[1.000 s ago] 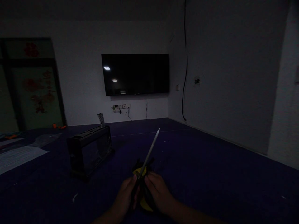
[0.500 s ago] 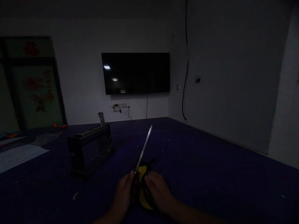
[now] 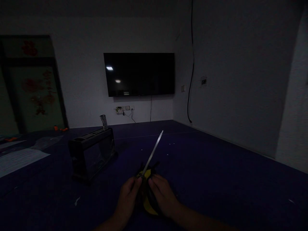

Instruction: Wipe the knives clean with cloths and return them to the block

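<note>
- Left hand [image 3: 128, 194]: right of the black stand [image 3: 78, 162] and nearer the person, its fingers curled round the lower end of a slim metal rod [image 3: 152, 154].
- Right hand [image 3: 165, 195]: beside the left one, farther right of the stand, gripping a black-and-yellow object [image 3: 147, 205]; too dark to tell what it is.
- The rod leans up and away to the right, its bright tip clear of the hands, right of the stand.
- The stand rests upright on the dark purple-blue floor [image 3: 228, 179]; a greyish patterned piece [image 3: 104, 122] sticks up from the far end of its top.
- White scraps dot the floor: a curled one [image 3: 77, 201] on the near side of the stand, small flecks [image 3: 167, 154] to its right.
- Left of the stand lie a white sheet [image 3: 22, 160] and, behind that, crumpled clear plastic [image 3: 47, 142].
- Beyond the stand, to the left, are small orange things [image 3: 56, 128] and a door [image 3: 31, 96] with red lettering.
- Beyond the stand, to the right, a dark television [image 3: 141, 73] hangs on the pale wall, sockets [image 3: 127, 108] and wires below it.
- Farther right of the stand, a black cable [image 3: 192, 70] hangs down the dim side wall [image 3: 240, 80].
</note>
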Motion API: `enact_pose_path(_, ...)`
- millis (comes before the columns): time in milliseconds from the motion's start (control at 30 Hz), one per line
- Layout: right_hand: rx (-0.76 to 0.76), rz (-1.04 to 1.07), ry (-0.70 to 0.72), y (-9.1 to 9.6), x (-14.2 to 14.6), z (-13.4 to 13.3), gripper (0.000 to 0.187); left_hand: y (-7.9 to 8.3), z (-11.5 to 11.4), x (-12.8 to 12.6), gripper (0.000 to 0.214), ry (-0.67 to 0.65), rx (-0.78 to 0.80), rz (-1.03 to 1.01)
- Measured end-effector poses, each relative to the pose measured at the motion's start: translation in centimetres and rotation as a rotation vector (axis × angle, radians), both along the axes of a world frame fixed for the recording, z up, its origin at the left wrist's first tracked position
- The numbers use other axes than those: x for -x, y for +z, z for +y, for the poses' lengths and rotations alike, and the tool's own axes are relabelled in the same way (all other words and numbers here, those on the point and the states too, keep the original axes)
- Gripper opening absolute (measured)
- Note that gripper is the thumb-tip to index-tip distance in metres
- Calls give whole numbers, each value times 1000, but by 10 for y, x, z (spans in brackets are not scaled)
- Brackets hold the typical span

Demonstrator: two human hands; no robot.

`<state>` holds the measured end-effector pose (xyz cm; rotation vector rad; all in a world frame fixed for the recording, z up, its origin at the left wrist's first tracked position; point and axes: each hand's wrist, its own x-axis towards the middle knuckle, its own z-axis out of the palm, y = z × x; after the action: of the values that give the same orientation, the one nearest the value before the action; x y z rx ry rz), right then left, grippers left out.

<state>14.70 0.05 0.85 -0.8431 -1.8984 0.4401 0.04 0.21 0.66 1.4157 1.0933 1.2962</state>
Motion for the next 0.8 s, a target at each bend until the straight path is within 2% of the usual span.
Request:
enact_pose_path(167,-4,-4,13,3,0,-3,44,0,-2,0,49,-59,6,2)
enact_pose_path(500,19,-53,-1,0,-2,1,48,1,2,-2,50,61,43,-38)
enact_pose_path(800,13,-5,-7,-2,-1,2,44,0,0,-1,50,15,19,5)
